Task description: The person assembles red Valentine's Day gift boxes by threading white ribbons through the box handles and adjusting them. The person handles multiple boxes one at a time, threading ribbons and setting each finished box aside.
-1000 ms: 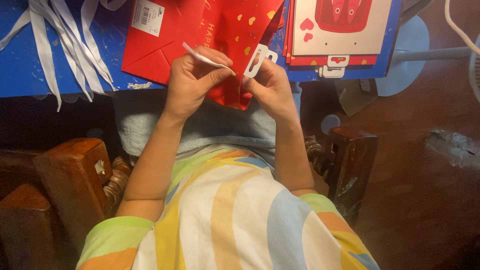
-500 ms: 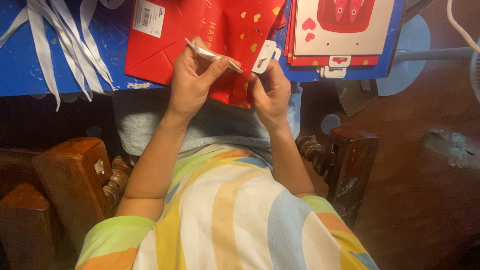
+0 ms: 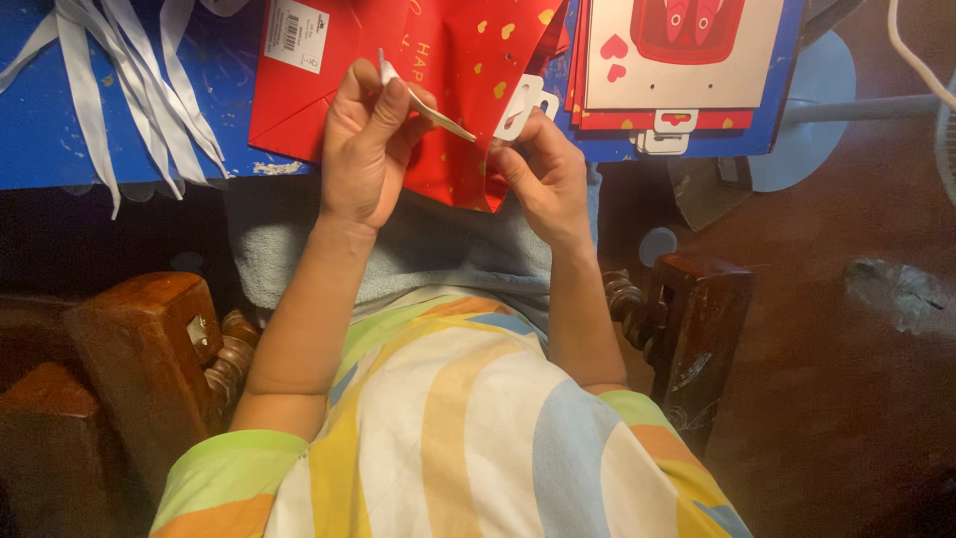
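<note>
My left hand (image 3: pixel 364 139) pinches a thin white ribbon strip (image 3: pixel 430 100) that slants down toward my right hand. My right hand (image 3: pixel 543 169) grips the lower edge of a flat red paper gift bag (image 3: pixel 453 60) with small yellow hearts and a white label. A white plastic hang tag (image 3: pixel 520 105) sits just above my right fingers. The bag lies half on the blue table (image 3: pixel 129 130) and hangs over its near edge onto my lap.
Several white ribbons (image 3: pixel 110 70) lie on the blue table at the left. A stack of red and white bags (image 3: pixel 682 60) rests at the right. Wooden chair arms (image 3: pixel 149 349) flank me. A fan base (image 3: pixel 802 110) stands on the brown floor.
My left hand has lifted the ribbon strip higher and nearer the bag's middle. My right hand has shifted slightly along the bag's lower edge.
</note>
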